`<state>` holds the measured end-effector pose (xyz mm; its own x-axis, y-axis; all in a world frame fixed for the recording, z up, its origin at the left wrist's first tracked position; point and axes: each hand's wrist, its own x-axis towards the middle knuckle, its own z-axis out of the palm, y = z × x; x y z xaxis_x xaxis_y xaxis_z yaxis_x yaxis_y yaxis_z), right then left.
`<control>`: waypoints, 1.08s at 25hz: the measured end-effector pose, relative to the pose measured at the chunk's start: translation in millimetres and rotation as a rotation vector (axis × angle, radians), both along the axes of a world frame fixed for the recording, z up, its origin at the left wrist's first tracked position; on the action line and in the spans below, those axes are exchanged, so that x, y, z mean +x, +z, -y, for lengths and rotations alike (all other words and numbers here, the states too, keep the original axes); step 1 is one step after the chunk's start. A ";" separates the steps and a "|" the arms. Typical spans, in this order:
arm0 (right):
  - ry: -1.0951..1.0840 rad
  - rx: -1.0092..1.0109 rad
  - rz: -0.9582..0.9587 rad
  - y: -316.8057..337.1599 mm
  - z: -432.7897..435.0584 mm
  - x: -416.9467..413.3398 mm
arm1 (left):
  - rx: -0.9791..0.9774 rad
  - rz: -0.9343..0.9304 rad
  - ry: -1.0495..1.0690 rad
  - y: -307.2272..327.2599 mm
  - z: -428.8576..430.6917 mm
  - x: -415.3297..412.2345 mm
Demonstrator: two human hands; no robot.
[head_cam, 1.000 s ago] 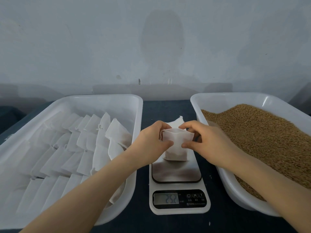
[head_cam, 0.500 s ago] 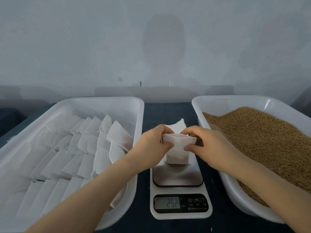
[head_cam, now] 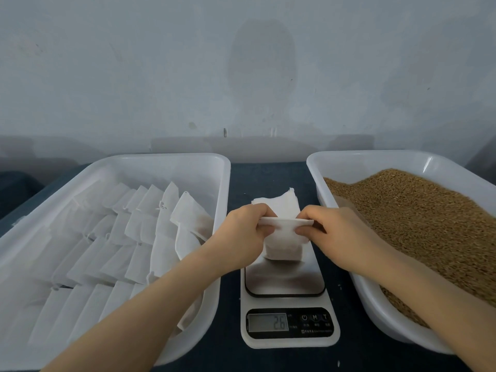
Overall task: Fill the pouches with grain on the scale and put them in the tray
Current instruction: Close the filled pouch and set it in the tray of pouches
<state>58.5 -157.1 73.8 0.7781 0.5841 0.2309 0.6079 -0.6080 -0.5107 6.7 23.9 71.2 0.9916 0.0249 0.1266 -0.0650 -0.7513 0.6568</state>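
A small white pouch [head_cam: 283, 241] sits over the far end of the kitchen scale [head_cam: 285, 284], its bottom bulging with something brownish. My left hand [head_cam: 243, 234] pinches the pouch's top edge on the left and my right hand [head_cam: 339, 234] pinches it on the right, so the mouth is drawn flat between them. The scale's display [head_cam: 268, 322] reads about 2.6. On the right stands a white tub [head_cam: 346, 159] heaped with brown grain [head_cam: 418, 224]. At the left, a white tray [head_cam: 171, 159] holds several rows of filled pouches [head_cam: 112, 237].
A stack of empty white pouches [head_cam: 277, 204] lies on the dark table just behind the scale. The tray and the tub flank the scale closely on both sides. A pale wall rises right behind the table.
Both hands have drawn the pouch's top edge out flat and taut. The scale reading has dropped from about 25.2 to about 2.6.
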 end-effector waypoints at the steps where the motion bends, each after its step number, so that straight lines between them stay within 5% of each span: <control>1: 0.003 -0.013 -0.004 0.0 0.1 -1.0 | 0.005 -0.002 0.001 0.1 0.2 0.0; 27: -0.001 0.125 -0.034 4.3 -0.7 -2.0 | -0.037 -0.005 0.037 6.8 -0.7 1.8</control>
